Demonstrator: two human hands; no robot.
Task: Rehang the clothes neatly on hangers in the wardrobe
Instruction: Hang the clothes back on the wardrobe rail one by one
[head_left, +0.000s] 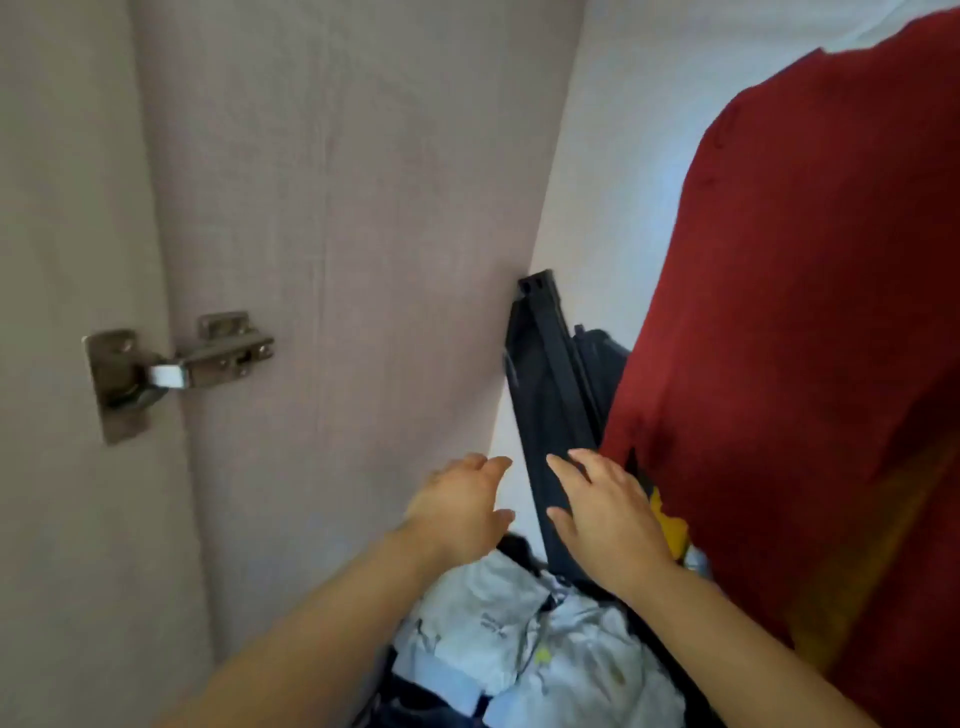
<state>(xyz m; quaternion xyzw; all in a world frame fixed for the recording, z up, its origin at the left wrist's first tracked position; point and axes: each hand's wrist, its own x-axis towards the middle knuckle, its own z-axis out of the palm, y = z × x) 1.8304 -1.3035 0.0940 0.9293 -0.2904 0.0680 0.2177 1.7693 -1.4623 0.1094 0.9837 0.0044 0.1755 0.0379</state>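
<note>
Landmark: a long black folded frame (550, 374) is seen leaning in the wardrobe's back corner, its long axis rising up and away from the hands.
Task's thing: a heap of crumpled pale grey clothes (519, 639) is found below the frame's foot, under both wrists; no hanger can be made out.
Hung garment: a dark red fabric garment (805, 312) is hung just right of the frame, its hem near the frame's lower right edge.
Left hand (457, 506): held just left of the frame, apart from it; grip released, fingers loosely spread, nothing held.
Right hand (605, 512): held over the frame's lower part, beside the red hem; grip released, fingers straight; contact cannot be told.
Deciding relation: the heap lies below both grips, toward the person; the left hand is judged slightly nearer, so a downward, drawn-back reach would be called for.
Hinge: a steel door hinge (176, 369) is fixed well left of the frame.
</note>
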